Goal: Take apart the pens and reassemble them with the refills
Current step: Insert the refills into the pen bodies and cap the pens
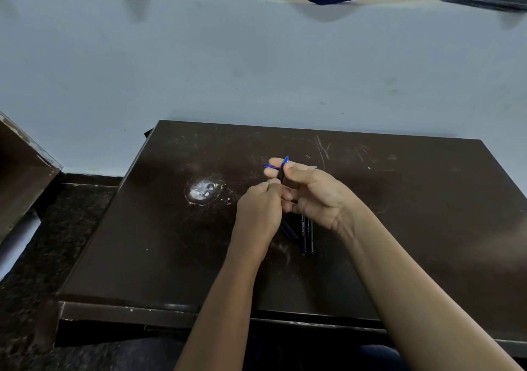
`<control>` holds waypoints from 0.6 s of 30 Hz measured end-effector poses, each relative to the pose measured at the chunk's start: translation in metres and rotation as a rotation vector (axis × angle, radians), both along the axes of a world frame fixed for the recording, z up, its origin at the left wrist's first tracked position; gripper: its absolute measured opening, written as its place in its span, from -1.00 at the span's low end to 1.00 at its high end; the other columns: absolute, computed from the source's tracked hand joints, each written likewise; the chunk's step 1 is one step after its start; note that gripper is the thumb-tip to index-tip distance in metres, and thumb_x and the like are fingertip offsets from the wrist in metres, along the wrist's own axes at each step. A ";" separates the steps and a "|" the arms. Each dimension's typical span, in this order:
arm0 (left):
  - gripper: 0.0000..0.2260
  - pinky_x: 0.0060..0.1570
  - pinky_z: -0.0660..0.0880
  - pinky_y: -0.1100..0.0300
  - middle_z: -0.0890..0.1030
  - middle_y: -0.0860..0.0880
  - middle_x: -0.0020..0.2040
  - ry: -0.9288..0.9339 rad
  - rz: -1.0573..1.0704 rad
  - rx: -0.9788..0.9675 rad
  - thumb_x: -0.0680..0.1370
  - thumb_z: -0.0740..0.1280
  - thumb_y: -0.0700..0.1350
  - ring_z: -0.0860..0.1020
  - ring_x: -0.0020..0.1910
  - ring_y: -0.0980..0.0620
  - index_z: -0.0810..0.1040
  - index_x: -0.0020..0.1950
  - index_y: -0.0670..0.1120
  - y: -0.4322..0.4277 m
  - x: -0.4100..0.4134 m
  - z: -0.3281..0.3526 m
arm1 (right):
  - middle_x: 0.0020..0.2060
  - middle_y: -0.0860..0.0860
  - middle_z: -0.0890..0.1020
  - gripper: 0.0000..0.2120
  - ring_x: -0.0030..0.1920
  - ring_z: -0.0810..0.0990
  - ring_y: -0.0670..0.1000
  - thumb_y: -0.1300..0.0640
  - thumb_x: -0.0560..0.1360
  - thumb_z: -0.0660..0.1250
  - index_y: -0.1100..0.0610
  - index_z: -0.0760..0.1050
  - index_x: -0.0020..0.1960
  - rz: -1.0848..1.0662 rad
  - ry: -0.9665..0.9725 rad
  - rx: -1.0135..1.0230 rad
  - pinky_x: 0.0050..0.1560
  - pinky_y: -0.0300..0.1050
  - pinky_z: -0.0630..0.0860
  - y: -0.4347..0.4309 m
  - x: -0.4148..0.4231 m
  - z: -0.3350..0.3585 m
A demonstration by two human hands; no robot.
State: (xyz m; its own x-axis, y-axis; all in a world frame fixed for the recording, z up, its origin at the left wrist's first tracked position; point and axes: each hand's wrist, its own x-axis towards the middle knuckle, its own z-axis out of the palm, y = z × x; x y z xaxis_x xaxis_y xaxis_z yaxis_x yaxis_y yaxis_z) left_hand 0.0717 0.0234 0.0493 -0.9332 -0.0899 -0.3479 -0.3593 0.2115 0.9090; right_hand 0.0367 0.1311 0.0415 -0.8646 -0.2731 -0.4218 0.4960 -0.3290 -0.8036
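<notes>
Both hands meet above the middle of a dark brown desk (399, 213). My right hand (310, 193) is shut on a black pen (283, 171) with a blue tip that points up and away from me. My left hand (261, 211) pinches the pen's lower end, fingers closed on it. Just behind the right fingers a thin blue refill (269, 166) lies on the desk. Under the hands lie black pens (303, 236), side by side, one with white lettering, partly hidden by my wrists.
A worn pale patch (202, 191) marks the desk left of the hands. A pale wall stands just behind the desk's far edge. Another brown piece of furniture (20, 171) sits at the far left, over a dark speckled floor (57, 228).
</notes>
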 end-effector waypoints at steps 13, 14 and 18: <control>-0.66 -0.36 0.29 0.20 0.52 0.06 -0.38 0.024 0.001 -0.078 0.62 0.13 -0.07 0.41 -0.39 0.13 0.51 -0.32 -0.02 0.000 -0.001 -0.006 | -0.37 0.08 0.57 -0.81 -0.58 0.44 -0.07 0.18 0.61 0.20 0.28 0.45 -0.11 0.029 0.027 0.065 -0.51 -0.23 0.41 -0.005 0.002 0.001; -0.67 -0.36 0.29 0.21 0.52 0.05 -0.37 0.023 -0.006 -0.085 0.62 0.13 -0.07 0.41 -0.39 0.13 0.51 -0.32 -0.03 0.000 0.000 -0.006 | -0.43 0.06 0.53 -0.81 -0.58 0.42 -0.06 0.18 0.60 0.22 0.25 0.43 -0.15 0.045 0.050 0.099 -0.51 -0.23 0.40 -0.006 0.003 0.002; -0.70 -0.39 0.28 0.25 0.52 0.05 -0.33 0.012 -0.018 -0.144 0.61 0.13 -0.10 0.41 -0.38 0.15 0.51 -0.28 -0.05 -0.001 0.000 -0.006 | -0.15 0.09 0.62 -0.74 -0.54 0.48 -0.09 0.37 0.60 0.06 0.29 0.49 0.15 0.014 -0.014 0.050 -0.47 -0.21 0.39 -0.006 0.001 0.001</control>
